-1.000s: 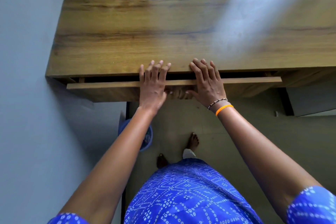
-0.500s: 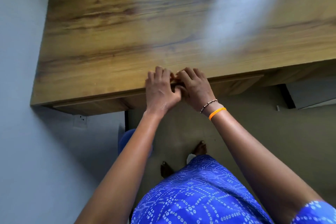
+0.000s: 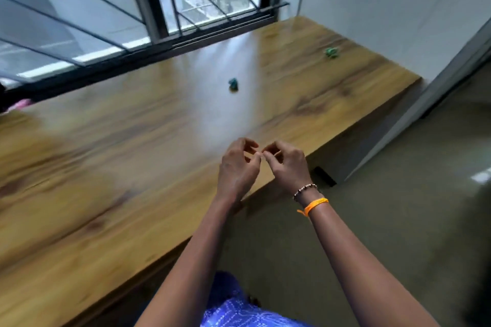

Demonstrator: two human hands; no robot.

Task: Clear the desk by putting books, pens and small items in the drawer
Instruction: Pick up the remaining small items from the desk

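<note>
Both hands, left hand (image 3: 237, 167) and right hand (image 3: 287, 164), have left the now-hidden drawer, each grip loosely curled and empty above the tabletop (image 3: 111, 167) front edge, two small green items (image 3: 233, 84) remaining.

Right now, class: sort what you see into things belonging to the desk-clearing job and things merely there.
Part of the job:
desk
teal small item
green small item
left hand
right hand

Just there:
window grille
pink object, too blurred to identify
orange wristband
beaded bracelet
</note>
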